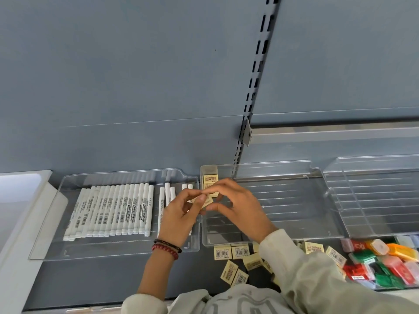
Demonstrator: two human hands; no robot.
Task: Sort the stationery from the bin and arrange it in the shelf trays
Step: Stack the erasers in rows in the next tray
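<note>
A small yellow eraser (208,201) is pinched between the curled fingertips of the left hand (181,215) and the right hand (237,206), and is held over the left end of the middle tray (283,223). Just beyond both hands, in that tray's far-left corner, a short row of erasers (210,178) is already laid (printed faces up, as far as can be told). Left of the left hand, white markers (113,211) are lined up in the marker tray (113,248). Below the right wrist, loose erasers (238,252) are scattered on the shelf (102,275), and coloured boxes (385,261) lie further right.

The step in hand is judged to be the orienting and placing of this eraser. It is best turned until its printed face is up and its edges run parallel to the laid row. It can then be lowered so that it touches the nearest laid eraser. One hand is best released first, so that the piece is steadied by the other and the row is not nudged askew.
</note>
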